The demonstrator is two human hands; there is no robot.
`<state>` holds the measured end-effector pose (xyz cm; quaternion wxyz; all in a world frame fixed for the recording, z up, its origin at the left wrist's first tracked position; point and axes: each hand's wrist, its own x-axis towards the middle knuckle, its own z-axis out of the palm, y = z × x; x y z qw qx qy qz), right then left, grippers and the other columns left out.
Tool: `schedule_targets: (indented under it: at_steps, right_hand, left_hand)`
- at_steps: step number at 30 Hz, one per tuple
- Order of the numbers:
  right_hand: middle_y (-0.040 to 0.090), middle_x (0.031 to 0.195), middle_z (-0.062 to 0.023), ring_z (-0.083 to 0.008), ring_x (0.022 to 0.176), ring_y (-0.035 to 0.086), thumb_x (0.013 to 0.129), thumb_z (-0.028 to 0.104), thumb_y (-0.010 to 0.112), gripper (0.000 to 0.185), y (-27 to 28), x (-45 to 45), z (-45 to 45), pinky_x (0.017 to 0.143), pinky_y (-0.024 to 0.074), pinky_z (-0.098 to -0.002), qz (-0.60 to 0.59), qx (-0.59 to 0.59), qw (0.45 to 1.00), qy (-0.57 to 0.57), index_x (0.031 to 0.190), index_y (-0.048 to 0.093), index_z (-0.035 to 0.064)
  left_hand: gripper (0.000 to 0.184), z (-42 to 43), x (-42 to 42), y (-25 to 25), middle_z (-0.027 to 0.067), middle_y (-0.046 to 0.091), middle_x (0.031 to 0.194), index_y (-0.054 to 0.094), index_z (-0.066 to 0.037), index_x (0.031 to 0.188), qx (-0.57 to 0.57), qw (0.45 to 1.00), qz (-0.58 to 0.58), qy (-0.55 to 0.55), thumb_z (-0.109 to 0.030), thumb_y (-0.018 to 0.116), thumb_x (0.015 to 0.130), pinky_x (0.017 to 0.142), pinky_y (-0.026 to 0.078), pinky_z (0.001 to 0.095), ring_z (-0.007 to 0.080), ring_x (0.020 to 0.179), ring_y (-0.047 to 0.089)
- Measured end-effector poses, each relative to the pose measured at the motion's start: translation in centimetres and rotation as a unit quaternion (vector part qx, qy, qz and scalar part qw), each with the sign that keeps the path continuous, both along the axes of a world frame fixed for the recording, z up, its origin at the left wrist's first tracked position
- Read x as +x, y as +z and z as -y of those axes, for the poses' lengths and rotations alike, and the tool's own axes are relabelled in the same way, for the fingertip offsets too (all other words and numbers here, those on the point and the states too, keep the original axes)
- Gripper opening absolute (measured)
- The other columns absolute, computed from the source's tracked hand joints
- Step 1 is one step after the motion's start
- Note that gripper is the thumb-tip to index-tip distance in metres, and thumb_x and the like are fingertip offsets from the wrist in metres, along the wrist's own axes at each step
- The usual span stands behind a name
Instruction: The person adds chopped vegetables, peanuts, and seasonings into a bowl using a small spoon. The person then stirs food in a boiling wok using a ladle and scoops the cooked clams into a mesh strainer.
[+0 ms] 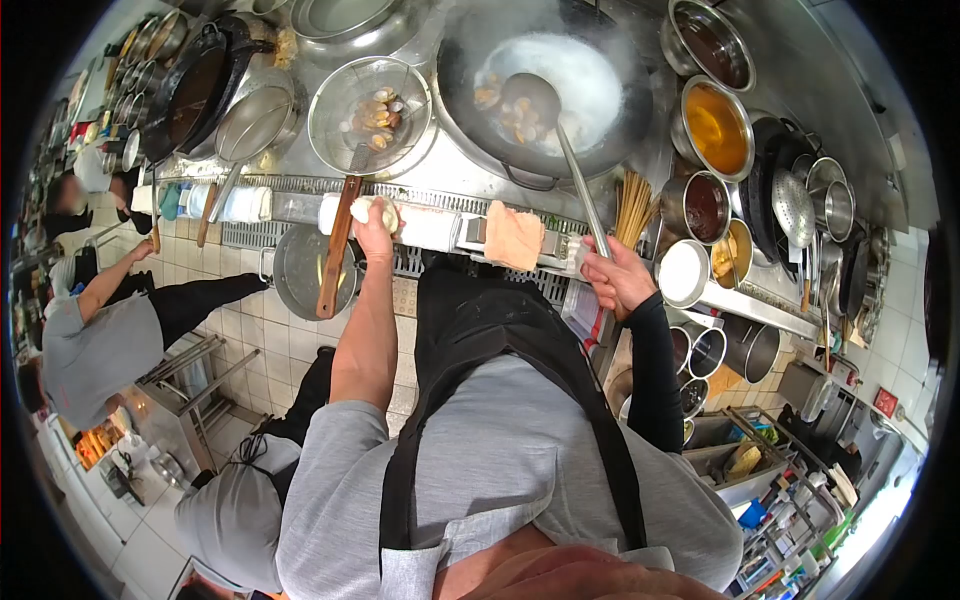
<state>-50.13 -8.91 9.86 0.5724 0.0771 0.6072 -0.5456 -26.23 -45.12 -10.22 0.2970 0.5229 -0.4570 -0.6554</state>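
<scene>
My right hand (620, 278) is closed around the end of a long-handled ladle (575, 175). The ladle's bowl dips into a steaming wok (460, 125) holding cloudy white liquid and several clams (522, 120). My left hand (375, 232) grips a crumpled white cloth (372, 208) at the counter's front edge. Just beside that hand, the wooden handle (340, 245) of a mesh strainer (335, 110) sticks out over the edge. More opened clams (377, 117) lie in the strainer, which rests left of the wok.
An orange cloth (514, 235) hangs at the front edge, and a bamboo brush (635, 208) stands right of it. Bowls of sauce (717, 128) line the right side. A large pot (315, 275) sits low on the left. Other people (110, 340) stand at left.
</scene>
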Motion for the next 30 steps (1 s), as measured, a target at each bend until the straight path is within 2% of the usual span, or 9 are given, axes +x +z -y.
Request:
schedule_targets:
  at_steps: [10,13,14,18,22,25,28,30]
  right_hand:
    - [0.043,0.075,0.0037,-0.0032,0.047,0.035,0.108,0.012,0.057,0.037,-2.9,0.9,-4.0,0.038,0.0291,-0.0219,0.146,-0.128,0.980,-0.034,0.144,0.050,0.0110]
    - [0.043,0.073,0.0035,-0.0033,0.043,0.034,0.110,0.016,0.055,0.040,-1.8,2.7,-2.8,0.036,0.0311,-0.0217,0.093,-0.072,0.993,-0.009,0.148,0.047,0.0091]
    - [0.042,0.070,0.0037,-0.0041,0.043,0.035,0.109,0.013,0.056,0.041,-1.0,3.1,-2.0,0.037,0.0316,-0.0231,0.065,-0.048,0.997,0.004,0.148,0.047,0.0094]
    - [0.049,0.070,-0.0001,-0.0067,0.045,0.041,0.104,0.011,0.065,0.044,0.3,5.4,-0.4,0.038,0.0358,-0.0261,-0.019,-0.011,0.999,0.025,0.145,0.048,0.0096]
    - [0.048,0.070,-0.0003,-0.0068,0.045,0.041,0.105,0.011,0.063,0.043,1.3,6.6,0.6,0.037,0.0353,-0.0263,-0.028,0.009,0.999,0.031,0.145,0.048,0.0096]
    - [0.045,0.073,0.0006,-0.0062,0.044,0.038,0.108,0.015,0.058,0.039,1.6,6.0,0.9,0.037,0.0351,-0.0257,0.090,-0.054,0.994,-0.014,0.146,0.048,0.0107]
    - [0.041,0.076,0.0017,-0.0050,0.047,0.036,0.111,0.017,0.052,0.036,1.4,4.8,1.7,0.037,0.0354,-0.0243,0.207,-0.141,0.967,-0.049,0.146,0.048,0.0123]
    - [0.040,0.077,0.0023,-0.0044,0.048,0.037,0.112,0.017,0.050,0.034,2.1,4.7,3.2,0.037,0.0356,-0.0234,0.211,-0.168,0.962,-0.039,0.146,0.048,0.0122]
  left_hand:
    - [0.030,-0.3,-0.3,0.6,0.0095,0.073,0.079,0.064,-0.003,0.106,0.004,1.000,0.015,0.014,-0.033,0.063,0.100,0.039,0.041,0.0287,0.0193,0.055,0.068]
    - [0.030,-0.4,-0.4,1.0,0.0097,0.073,0.080,0.065,-0.003,0.105,0.004,1.000,0.017,0.010,-0.032,0.063,0.100,0.039,0.041,0.0285,0.0192,0.054,0.068]
    - [0.030,-0.2,-0.4,0.7,0.0105,0.073,0.079,0.064,-0.003,0.107,0.004,1.000,0.013,0.009,-0.032,0.064,0.100,0.039,0.042,0.0287,0.0196,0.054,0.068]
    - [0.032,0.0,-0.2,0.3,0.0119,0.073,0.079,0.062,-0.002,0.109,0.003,1.000,0.008,0.005,-0.032,0.065,0.099,0.038,0.043,0.0289,0.0203,0.052,0.068]
    - [0.032,0.0,-0.2,-0.2,0.0122,0.073,0.080,0.063,-0.002,0.108,-0.008,1.000,0.003,0.013,-0.032,0.065,0.099,0.039,0.045,0.0288,0.0200,0.053,0.068]
    - [0.032,0.0,-0.3,-0.5,0.0121,0.073,0.079,0.063,-0.001,0.106,-0.015,1.000,-0.005,0.026,-0.032,0.065,0.099,0.039,0.046,0.0293,0.0200,0.053,0.068]
    - [0.031,0.0,-0.3,-0.3,0.0119,0.073,0.078,0.064,0.000,0.104,-0.014,1.000,-0.005,0.019,-0.031,0.064,0.099,0.038,0.046,0.0296,0.0200,0.052,0.067]
    - [0.031,0.0,-0.2,0.0,0.0116,0.073,0.077,0.064,0.000,0.104,-0.015,1.000,0.000,0.012,-0.030,0.064,0.099,0.039,0.046,0.0295,0.0195,0.051,0.066]
